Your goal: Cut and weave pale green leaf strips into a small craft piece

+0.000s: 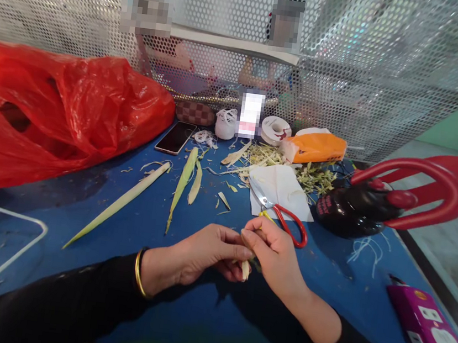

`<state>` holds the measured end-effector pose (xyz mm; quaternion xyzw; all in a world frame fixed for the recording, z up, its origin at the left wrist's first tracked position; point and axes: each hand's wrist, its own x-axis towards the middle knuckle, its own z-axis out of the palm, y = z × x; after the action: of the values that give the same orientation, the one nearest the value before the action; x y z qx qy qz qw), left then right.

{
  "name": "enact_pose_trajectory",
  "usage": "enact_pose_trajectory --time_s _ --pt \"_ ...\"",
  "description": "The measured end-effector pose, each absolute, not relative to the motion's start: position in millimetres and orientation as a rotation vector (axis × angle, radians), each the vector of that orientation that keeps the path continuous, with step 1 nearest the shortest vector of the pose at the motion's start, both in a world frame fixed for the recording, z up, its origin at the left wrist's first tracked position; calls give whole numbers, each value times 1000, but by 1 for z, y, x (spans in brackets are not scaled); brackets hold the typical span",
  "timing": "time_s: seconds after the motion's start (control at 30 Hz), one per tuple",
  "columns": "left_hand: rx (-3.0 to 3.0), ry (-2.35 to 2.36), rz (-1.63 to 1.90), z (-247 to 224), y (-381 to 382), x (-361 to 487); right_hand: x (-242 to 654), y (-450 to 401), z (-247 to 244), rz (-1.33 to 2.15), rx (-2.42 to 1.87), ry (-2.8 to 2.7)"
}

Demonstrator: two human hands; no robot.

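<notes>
The phone [175, 137] is placed on the table [195, 312] between the plastic bag [69, 113], at the left, and the thread roll [225, 124]. In front of the phone, the leaf strips [118, 205] are laid. The scissors [284, 217] are rested partly on the paper sheet [282, 192], right of the strips. Behind the sheet, the shredded scraps [266, 156] are heaped, with the tissue packet [315, 147] beside them. The bottle [347, 211] is set right of the sheet, and the box [429, 329] is seen nearer, at the right edge.
</notes>
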<state>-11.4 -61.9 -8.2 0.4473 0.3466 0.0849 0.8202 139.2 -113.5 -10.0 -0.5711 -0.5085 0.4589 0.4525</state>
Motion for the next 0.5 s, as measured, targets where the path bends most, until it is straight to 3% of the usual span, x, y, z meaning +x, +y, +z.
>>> enact_pose_trajectory --time_s 0.5 --pt "943 836 219 -2 -63 -11 142 -109 -13 918 -1470 -1215"
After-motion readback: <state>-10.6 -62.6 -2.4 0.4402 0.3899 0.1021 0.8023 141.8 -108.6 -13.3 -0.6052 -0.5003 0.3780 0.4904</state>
